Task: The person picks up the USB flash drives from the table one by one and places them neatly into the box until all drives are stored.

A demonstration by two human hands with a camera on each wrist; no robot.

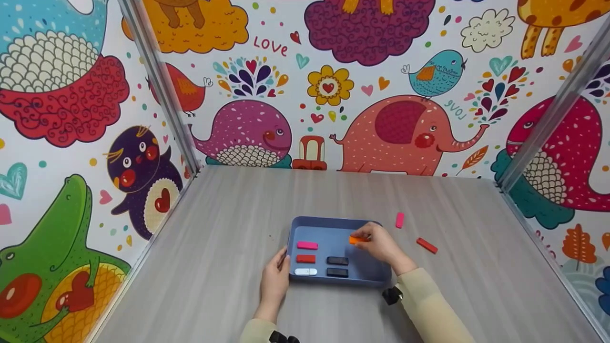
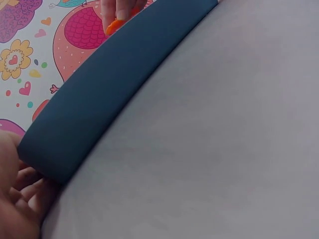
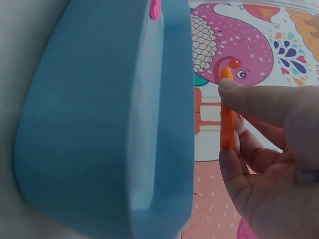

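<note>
A shallow blue tray (image 1: 329, 232) lies on the table, its outer wall (image 2: 94, 99) filling much of the left wrist view. My left hand (image 1: 275, 282) grips the tray's left side near the front corner, fingers curled at the wall. Over the tray's right half, my right hand (image 1: 380, 244) pinches a small flat orange stick (image 3: 227, 117) between thumb and fingers. Inside the tray, a pink stick (image 1: 307, 245), a red one (image 1: 305, 258) and a white one (image 1: 305, 272) form a left column. Beside them lie two black ones (image 1: 337, 260), one in front of the other.
On the table to the tray's right lie another pink stick (image 1: 400, 220) and another red one (image 1: 427, 245). Walls printed with cartoon animals (image 1: 248, 133) enclose the table (image 1: 224, 214) at the back and sides, with metal posts (image 1: 164, 90) at the corners.
</note>
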